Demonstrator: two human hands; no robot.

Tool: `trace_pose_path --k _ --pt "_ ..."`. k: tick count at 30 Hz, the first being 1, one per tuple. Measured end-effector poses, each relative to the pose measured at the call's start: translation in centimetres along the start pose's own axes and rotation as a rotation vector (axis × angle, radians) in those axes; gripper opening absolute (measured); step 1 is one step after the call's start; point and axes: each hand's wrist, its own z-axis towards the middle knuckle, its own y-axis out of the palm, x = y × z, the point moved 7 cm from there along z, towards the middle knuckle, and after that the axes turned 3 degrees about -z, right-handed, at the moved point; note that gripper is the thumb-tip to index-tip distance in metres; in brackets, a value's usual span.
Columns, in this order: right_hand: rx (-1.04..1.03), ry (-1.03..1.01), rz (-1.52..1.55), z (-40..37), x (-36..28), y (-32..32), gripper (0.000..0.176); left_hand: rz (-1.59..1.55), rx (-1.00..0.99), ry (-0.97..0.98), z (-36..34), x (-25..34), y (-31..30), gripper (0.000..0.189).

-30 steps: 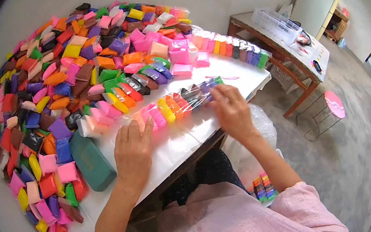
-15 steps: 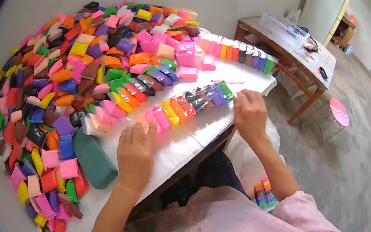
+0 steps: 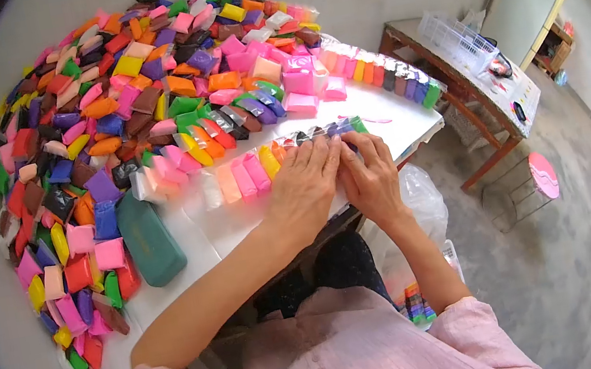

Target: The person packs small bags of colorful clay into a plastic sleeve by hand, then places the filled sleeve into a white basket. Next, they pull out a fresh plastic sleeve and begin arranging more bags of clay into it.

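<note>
A row of small coloured packets in a clear sleeve [image 3: 245, 177] lies near the front edge of the white-covered table [image 3: 219, 233]. My left hand [image 3: 305, 183] rests on the middle of the row, its fingers extended over the packets. Close beside it, my right hand [image 3: 371, 175] touches the row's right part, fingers slightly bent and apart. The two hands nearly meet and hide part of the dark packets. Behind this row lies a second row of packets [image 3: 202, 141], and a third row [image 3: 379, 73] is at the table's far right.
A large heap of coloured packets [image 3: 107, 127] covers the table's left and back. A green case [image 3: 151, 238] lies left of the rows. Beyond stand a side table [image 3: 464, 87] with a clear basket [image 3: 455, 38] and a pink-topped stool [image 3: 543, 175]. A plastic bag [image 3: 423, 201] hangs below.
My left hand has moved right from the row's left end to its middle. My right hand has moved left from the right end, so the hands are now side by side over the packets.
</note>
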Motion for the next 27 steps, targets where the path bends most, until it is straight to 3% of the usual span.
trace_pose_path --k 3,9,15,18,21,22,27 --pt "0.016 -0.011 -0.018 0.1 0.0 -0.1 0.035 0.202 -0.014 -0.007 0.2 0.1 1.5 0.052" --pt "0.004 -0.001 -0.005 -0.2 0.3 -0.1 0.036 0.273 -0.04 -0.092 -3.1 -1.0 -1.4 0.052" --pt "-0.001 -0.012 -0.006 -0.2 0.2 -0.2 0.036 0.274 -0.116 -0.341 -7.4 -1.2 -4.8 0.059" --pt "-0.001 -0.013 -0.018 -0.1 0.0 -0.2 0.035 0.13 -0.011 -0.355 -8.2 -0.2 -5.1 0.063" --pt "-0.01 -0.008 -0.04 0.0 -0.2 -0.1 0.035 0.18 0.046 -0.241 -4.7 0.1 -6.2 0.071" --pt "-0.009 -0.011 -0.037 0.0 -0.2 -0.1 0.035 0.179 0.022 -0.267 -5.0 -1.1 -5.2 0.079" --pt "-0.004 -0.028 -0.022 -0.1 0.1 -0.2 0.034 0.146 -0.052 -0.455 -8.5 -3.4 -4.9 0.082"
